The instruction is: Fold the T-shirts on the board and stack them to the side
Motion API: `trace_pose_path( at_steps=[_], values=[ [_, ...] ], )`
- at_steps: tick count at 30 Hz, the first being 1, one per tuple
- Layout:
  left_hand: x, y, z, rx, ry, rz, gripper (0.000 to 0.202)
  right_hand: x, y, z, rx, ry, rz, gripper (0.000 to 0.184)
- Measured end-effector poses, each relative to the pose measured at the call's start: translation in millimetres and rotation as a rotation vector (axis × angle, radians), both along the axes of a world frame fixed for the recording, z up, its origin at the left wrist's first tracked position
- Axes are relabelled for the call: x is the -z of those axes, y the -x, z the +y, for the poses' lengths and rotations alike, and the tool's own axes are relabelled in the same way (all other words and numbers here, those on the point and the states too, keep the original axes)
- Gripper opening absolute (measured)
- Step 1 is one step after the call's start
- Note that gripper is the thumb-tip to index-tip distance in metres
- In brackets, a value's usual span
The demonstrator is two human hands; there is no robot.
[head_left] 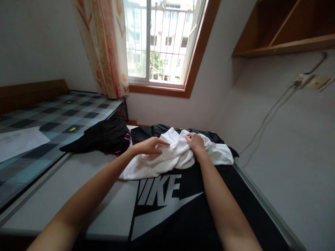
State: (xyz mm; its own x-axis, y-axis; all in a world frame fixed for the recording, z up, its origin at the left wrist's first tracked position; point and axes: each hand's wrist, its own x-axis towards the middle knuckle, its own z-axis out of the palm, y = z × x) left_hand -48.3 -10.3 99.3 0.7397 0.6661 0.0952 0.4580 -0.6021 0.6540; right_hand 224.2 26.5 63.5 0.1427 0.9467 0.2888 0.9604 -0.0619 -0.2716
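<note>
A crumpled white garment (180, 153) lies bunched over the far end of a black cloth (188, 216) printed with a large grey Nike logo. My left hand (151, 145) rests at the garment's left side, thumb and fingers apart. On its upper right part, my right hand (195, 142) is closed with its fingers curled into the fabric. The fingertips of my right hand are partly hidden by the folds. Left of the white garment is a black garment (107, 136) with pink markings, apart from both hands.
The white tabletop (104, 195) borders a bed with a checked cover (86, 108), where a sheet of paper (22, 141) lies. A window (162, 42) with a floral curtain (107, 48) is ahead. A wooden shelf (282, 48) and a socket with a cable (299, 81) are at right.
</note>
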Motion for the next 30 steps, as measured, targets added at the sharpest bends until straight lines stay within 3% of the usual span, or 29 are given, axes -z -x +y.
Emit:
trace_pose_path(
  at_steps=[4,6,8,10,13,15,17,19,23,25,27,30],
  values=[
    [-0.8,6,13,-0.226,-0.020,-0.147,0.063,-10.0,-7,-1,0.053,-0.272,0.182,0.033],
    [-1.8,14,23,-0.365,-0.080,-0.214,0.067,-20.1,-14,-3,0.082,-0.338,0.261,0.033],
    [-1.8,23,31,-0.475,-0.168,-0.230,0.069,-31.7,-21,-8,0.026,-0.244,0.289,0.029],
    [-1.2,32,36,-0.514,-0.239,-0.201,0.067,-42.4,-24,-13,-0.137,0.009,0.296,0.023],
    [-1.8,38,37,-0.439,-0.258,-0.158,0.064,-53.4,-20,-20,-0.391,0.361,0.338,0.026],
    [-4.0,36,33,-0.350,-0.223,-0.141,0.064,-56.5,-10,-21,-0.450,0.298,0.341,0.030],
    [-7.0,31,28,-0.274,-0.175,-0.125,0.064,-54.8,2,-20,-0.431,0.080,0.283,0.031],
    [-9.5,26,22,-0.224,-0.133,-0.114,0.063,-47.2,12,-16,-0.423,-0.044,0.208,0.035],
    [-10.6,20,16,-0.173,-0.073,-0.112,0.059,-20.4,20,-7,-0.495,0.114,0.108,0.055],
    [-9.1,20,16,-0.147,-0.058,-0.116,0.058,-9.1,21,-4,-0.480,0.216,0.047,0.055],
    [-6.6,20,18,-0.128,-0.071,-0.118,0.055,-2.8,22,-2,-0.424,0.258,-0.015,0.047],
    [-2.1,24,23,-0.157,-0.120,-0.117,0.054,-1.2,21,-4,-0.254,0.173,-0.101,0.043]
  ],
)
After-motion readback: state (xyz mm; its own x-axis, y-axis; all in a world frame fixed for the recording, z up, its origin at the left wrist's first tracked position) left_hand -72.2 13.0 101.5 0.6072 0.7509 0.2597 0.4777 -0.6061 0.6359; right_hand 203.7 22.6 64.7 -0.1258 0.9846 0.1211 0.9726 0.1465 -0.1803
